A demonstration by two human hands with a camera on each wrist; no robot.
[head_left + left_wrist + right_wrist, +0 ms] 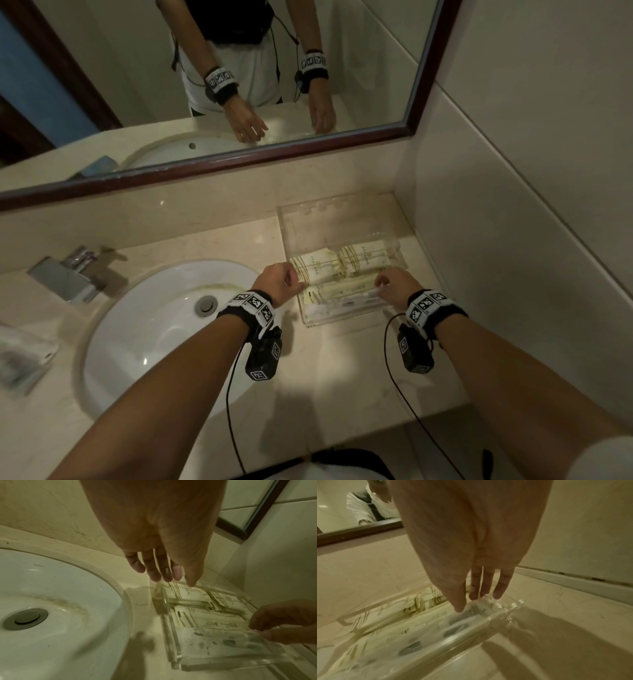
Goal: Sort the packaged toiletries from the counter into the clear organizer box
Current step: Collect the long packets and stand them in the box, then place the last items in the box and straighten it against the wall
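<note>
The clear organizer box (342,320) stands on the counter in the corner by the right wall. Several cream packets with gold stripes (322,269) lie inside it. My right hand (383,284) pinches the right end of a clear-wrapped packet (349,301) lying along the box's front wall; in the right wrist view, thumb and fingers (471,601) close on that packet (476,608). My left hand (291,279) is at the box's left wall (169,628), holding nothing. In the left wrist view its relaxed fingers (164,574) hang just above the rim.
A white sink (164,325) lies left of the box, with a chrome faucet (68,277) behind it. The mirror (239,85) and tiled wall (513,205) close off the back and right. A wrapped item (20,363) lies on the counter's far left.
</note>
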